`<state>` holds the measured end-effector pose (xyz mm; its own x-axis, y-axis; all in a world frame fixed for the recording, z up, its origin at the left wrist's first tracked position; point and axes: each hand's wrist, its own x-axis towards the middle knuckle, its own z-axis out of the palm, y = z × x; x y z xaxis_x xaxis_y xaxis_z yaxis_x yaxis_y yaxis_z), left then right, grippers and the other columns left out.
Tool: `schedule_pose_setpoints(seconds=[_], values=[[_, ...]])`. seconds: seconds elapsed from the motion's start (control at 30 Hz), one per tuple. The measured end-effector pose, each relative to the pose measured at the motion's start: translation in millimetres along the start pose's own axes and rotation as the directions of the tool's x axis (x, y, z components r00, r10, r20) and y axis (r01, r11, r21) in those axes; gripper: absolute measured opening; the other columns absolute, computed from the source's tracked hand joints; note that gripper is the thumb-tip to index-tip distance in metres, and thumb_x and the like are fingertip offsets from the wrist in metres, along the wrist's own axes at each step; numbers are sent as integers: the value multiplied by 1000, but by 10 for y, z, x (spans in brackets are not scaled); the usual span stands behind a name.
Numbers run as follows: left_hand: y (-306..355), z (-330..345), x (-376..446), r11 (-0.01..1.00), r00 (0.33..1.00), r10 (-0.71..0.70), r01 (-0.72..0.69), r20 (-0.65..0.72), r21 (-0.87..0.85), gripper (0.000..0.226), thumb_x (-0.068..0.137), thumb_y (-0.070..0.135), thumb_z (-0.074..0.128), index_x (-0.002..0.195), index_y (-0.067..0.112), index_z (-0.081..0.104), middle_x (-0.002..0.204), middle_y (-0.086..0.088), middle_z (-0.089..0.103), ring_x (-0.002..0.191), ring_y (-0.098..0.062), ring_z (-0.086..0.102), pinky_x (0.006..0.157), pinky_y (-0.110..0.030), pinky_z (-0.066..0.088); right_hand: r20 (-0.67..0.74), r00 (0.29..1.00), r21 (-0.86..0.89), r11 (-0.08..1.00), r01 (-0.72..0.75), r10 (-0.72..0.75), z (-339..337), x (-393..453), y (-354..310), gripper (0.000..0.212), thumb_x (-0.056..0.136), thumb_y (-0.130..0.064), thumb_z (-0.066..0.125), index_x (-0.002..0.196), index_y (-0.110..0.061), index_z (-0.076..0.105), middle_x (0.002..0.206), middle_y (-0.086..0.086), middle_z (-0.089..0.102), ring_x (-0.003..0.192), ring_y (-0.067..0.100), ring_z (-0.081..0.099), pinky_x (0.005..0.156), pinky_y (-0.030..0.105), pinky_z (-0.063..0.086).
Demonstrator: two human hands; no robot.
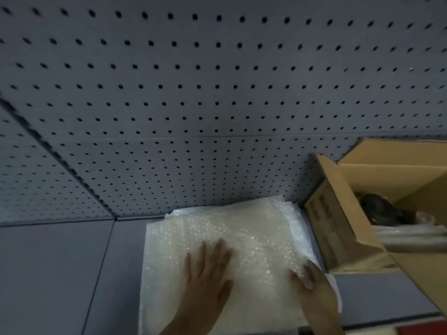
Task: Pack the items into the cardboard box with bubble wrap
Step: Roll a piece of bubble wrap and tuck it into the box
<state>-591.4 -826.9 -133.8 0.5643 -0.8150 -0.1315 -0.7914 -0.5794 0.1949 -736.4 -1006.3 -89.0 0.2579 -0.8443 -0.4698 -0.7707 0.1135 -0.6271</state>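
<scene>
Bubble wrap (242,240) lies as a stack of sheets on the grey bench (60,274), just left of the open cardboard box (338,226), which already holds a dark item (379,209). Our left hand (205,274) presses flat, fingers spread; our right hand (312,284) pinches the right edge. We judge we are separating one sheet; next, peel it free.

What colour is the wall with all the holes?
Grey, dotted with rows of dark holes: the pegboard wall, seen in the head view.

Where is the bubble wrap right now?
The bubble wrap lies flat on the grey table, bottom centre of the head view, left of the cardboard box, under both hands.
</scene>
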Motion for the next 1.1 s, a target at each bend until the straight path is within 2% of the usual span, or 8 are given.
schedule_pose_setpoints(seconds=[0.2,0.4,0.57,0.8,0.9,0.97,1.03,1.1], values=[[13,62,-1,998,997,2,-7,-82,-62,58,98,50,19,152,32,10,161,4,3,147,-28,-4,110,-52,5,68,998,20,1000,-16,14,-85,48,-30,62,76,-50,71,130,-27,55,129,-2,60,114,23,57,95,31,41],[11,71,4,993,997,15,-24,-81,-112,58,97,50,24,151,33,13,161,7,2,147,-26,-6,113,-51,2,-5,985,222,960,169,-172,-51,-118,140,34,75,-25,79,104,-31,61,102,-9,67,95,15,65,85,33,51],[-6,46,-19,987,997,19,-32,-81,-159,58,96,54,15,150,39,-2,158,14,-17,145,-20,-23,115,-46,-12,-271,909,136,922,363,-318,54,-231,42,30,70,-10,81,97,-10,68,121,4,63,114,22,57,99,41,47],[-59,26,-40,927,989,28,-80,-144,-368,55,97,46,21,149,44,2,159,18,-7,146,-12,-14,117,-38,-14,-158,929,414,832,370,-335,79,-678,-237,24,71,-34,75,91,-38,62,101,-25,68,95,-3,63,84,29,55],[-96,-80,-88,756,984,-21,-99,-176,-647,56,95,42,28,145,50,6,157,26,5,146,-3,0,120,-36,-2,-110,907,445,796,411,-407,159,-860,-358,31,72,-24,82,87,-42,63,109,-23,66,98,-9,60,80,11,52],[-110,-229,-138,482,979,-157,-43,-134,-875,50,95,42,37,142,51,24,151,30,23,143,4,15,120,-35,15,-65,868,454,760,465,-493,265,-982,-461,32,65,-40,83,88,-48,62,118,-27,61,105,-9,58,83,8,48],[-161,-364,-193,321,945,-314,15,-92,-947,39,99,39,43,137,45,42,143,30,40,136,7,32,117,-31,28,-9,794,415,720,556,-608,396,-1086,-568,40,59,-63,73,93,-50,56,131,-31,52,119,-9,51,89,9,45],[-250,-474,-252,244,903,-426,50,-60,-969,38,97,36,43,135,40,47,138,27,48,129,6,42,114,-31,33,38,695,342,663,666,-718,562,-1139,-617,34,67,-54,69,95,-45,51,143,-27,41,133,-3,39,97,13,41]])
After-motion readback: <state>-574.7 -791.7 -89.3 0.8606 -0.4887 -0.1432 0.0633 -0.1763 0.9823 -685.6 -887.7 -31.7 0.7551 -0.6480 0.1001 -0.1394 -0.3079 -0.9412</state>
